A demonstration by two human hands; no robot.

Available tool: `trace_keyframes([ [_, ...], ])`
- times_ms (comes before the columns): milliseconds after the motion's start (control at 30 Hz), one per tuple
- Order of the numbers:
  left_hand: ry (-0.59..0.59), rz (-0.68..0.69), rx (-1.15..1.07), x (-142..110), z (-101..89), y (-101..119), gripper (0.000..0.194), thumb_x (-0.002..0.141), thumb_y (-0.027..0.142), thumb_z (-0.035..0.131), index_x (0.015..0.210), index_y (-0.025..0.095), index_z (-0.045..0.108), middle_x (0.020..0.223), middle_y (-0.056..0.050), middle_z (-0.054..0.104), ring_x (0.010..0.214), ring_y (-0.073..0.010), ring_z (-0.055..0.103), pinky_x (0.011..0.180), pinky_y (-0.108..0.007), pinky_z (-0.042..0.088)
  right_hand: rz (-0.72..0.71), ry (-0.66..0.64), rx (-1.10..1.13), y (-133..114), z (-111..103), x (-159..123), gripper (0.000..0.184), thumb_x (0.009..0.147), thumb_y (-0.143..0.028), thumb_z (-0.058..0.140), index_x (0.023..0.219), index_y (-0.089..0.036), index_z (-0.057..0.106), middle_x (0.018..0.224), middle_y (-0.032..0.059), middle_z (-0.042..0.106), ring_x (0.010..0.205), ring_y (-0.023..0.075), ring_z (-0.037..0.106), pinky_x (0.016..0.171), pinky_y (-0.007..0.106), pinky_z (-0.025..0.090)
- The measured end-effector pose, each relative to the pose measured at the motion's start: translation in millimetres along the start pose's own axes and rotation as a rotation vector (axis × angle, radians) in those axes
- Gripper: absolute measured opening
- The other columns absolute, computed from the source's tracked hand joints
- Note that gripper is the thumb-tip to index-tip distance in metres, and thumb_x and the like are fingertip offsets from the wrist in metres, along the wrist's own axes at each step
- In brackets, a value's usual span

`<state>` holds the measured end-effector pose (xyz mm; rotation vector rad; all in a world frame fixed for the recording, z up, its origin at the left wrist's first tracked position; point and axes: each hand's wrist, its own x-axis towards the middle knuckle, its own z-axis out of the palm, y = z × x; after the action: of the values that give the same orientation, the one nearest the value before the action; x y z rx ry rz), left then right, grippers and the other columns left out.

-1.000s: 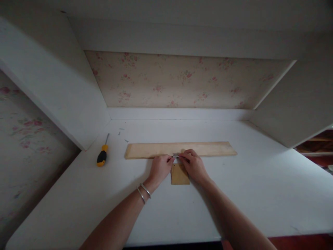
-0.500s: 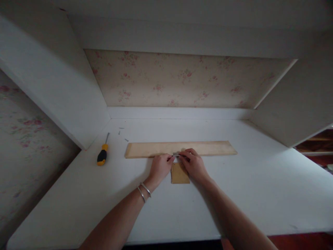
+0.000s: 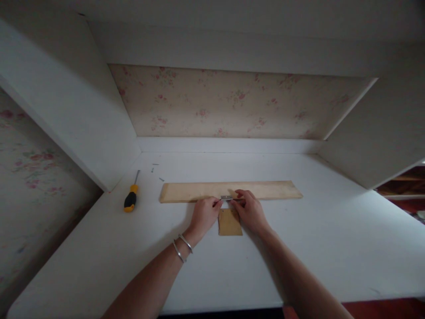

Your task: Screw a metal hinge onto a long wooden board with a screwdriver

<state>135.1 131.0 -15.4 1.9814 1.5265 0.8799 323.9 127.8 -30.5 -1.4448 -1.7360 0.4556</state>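
Note:
A small silver metal hinge (image 3: 226, 197) sits at the near edge of a long pale wooden board (image 3: 192, 190). My left hand (image 3: 206, 213) pinches the hinge's left end between thumb and fingers. At its right end, my right hand (image 3: 250, 212) holds it with thumb and forefinger, the other fingers curled over the board. Between my wrists lies a small tan wooden piece (image 3: 230, 223) with small holes near its far edge, just short of the hinge. Two silver bangles circle my left wrist.
On the white tabletop (image 3: 318, 248), a yellow-and-black screwdriver (image 3: 130, 199) lies to the left, its shaft pointing away. Several small screws (image 3: 161, 179) are scattered behind the board's left end. White panels (image 3: 76, 106) rise at both sides, with a floral-papered wall (image 3: 212, 102) behind.
My right fingers have shifted slightly right along the hinge, so more of it shows. My left hand stays almost where it was.

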Motion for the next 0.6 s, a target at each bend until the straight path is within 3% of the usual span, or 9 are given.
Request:
trace_keyframes([
  [200, 0.043, -0.007, -0.105, -1.0, 0.4, -0.2, 0.015, 0.088, 0.027, 0.060, 0.093, 0.019, 0.072, 0.082, -0.003, 0.074, 0.071, -0.0145, 0.066, 0.063, -0.023, 0.041, -0.041, -0.009, -0.030, 4.1, -0.3, -0.2, 0.024, 0.087, -0.030, 0.059, 0.107, -0.019, 0.069, 0.105, 0.0079, 0.060, 0.082, 0.0175, 0.063, 0.077, 0.032, 0.052],
  [367, 0.011, -0.006, -0.080, 2.2, 2.6, -0.1, 0.029, 0.089, 0.028, 0.060, 0.115, 0.018, 0.069, 0.089, -0.006, 0.075, 0.078, -0.0177, 0.069, 0.070, -0.026, 0.048, -0.031, -0.034, -0.059, 3.3, -0.8, 0.3, 0.025, 0.088, -0.032, 0.058, 0.105, -0.020, 0.072, 0.104, 0.0076, 0.058, 0.081, 0.0168, 0.062, 0.078, 0.032, 0.052],
  [600, -0.037, -0.007, -0.055, 8.5, 9.5, -4.3, 0.031, 0.090, 0.030, 0.060, 0.118, 0.018, 0.069, 0.104, -0.008, 0.074, 0.088, -0.0190, 0.070, 0.078, -0.026, 0.051, -0.025, -0.073, -0.065, 1.1, -1.8, 1.8, 0.030, 0.088, -0.029, 0.059, 0.115, -0.020, 0.070, 0.106, 0.0076, 0.054, 0.085, 0.0168, 0.061, 0.081, 0.032, 0.050],
])
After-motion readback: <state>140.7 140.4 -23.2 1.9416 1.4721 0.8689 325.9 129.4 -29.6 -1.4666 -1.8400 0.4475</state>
